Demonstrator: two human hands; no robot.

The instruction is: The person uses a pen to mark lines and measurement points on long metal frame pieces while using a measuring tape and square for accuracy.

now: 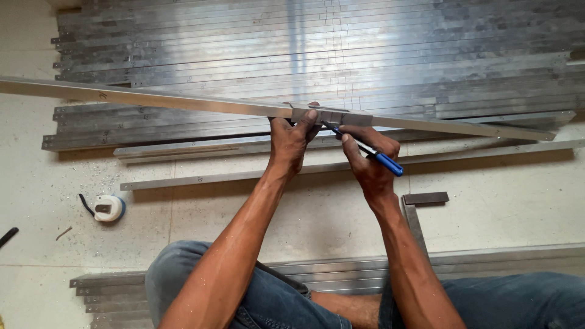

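The left hand (291, 135) is clamped on a small metal block (321, 116) pressed against a long bar (183, 101), thumb up over the top edge. The right hand (370, 157) is closed around a blue pen (369, 152), its tip touching the bar just beside the block.

The bar slants across the view from the far left edge down to the right, held above the floor (304, 207), and both ends hang free. Behind it lies a wide stack of bars (341, 55), packed edge to edge. Two loose bars (201, 179) lie on the floor just under the hands.

Between those and the knees (201, 268) the floor is open. A tape measure (108, 208) sits well off to the left, and a square (420, 210) lies by the right forearm. More bars (499, 259) lie under the legs.
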